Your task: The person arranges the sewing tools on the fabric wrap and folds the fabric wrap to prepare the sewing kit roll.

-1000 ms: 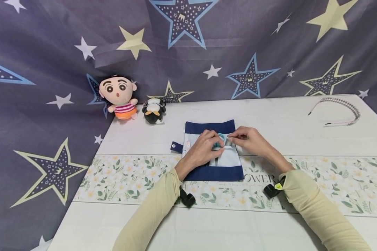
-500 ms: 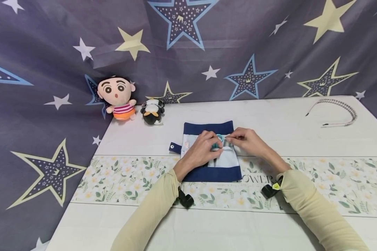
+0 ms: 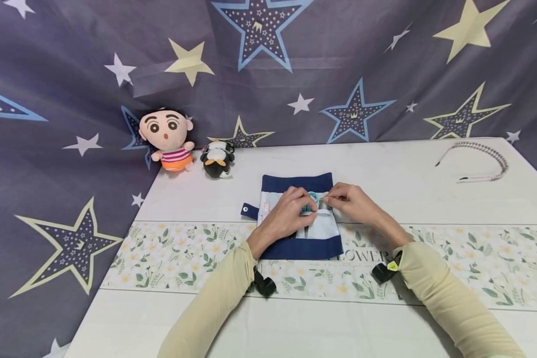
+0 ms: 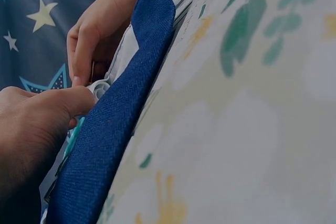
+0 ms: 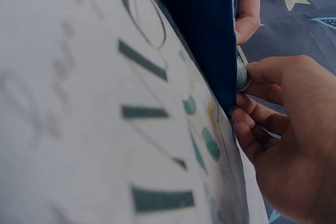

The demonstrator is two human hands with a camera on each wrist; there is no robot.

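Observation:
A navy fabric roll-up case [image 3: 297,182] lies unfolded on the table, with pale blue pockets inside. My left hand [image 3: 288,211] lies over its middle, thumb and fingers pinching the edge of a pocket [image 3: 324,213]. A teal ring-shaped handle [image 3: 313,196] shows beside the left fingertips. At the same pocket, my right hand [image 3: 351,200] pinches a small silvery, rounded piece [image 5: 242,75] between thumb and forefinger; I cannot tell its kind. In the right wrist view the other right fingers touch the case's navy edge [image 5: 210,35]. The left hand hides much of the pockets.
A snap strap [image 3: 249,211] sticks out from the case's left side. Toward the back left stand a plush doll [image 3: 172,139] and a penguin plush [image 3: 217,159]. A beaded headband [image 3: 496,156] lies at the back right, in front of a star-patterned curtain [image 3: 268,99].
The head view has shifted slightly. Both hands stay at the same pocket, with only a very small downward shift of the right fingertips.

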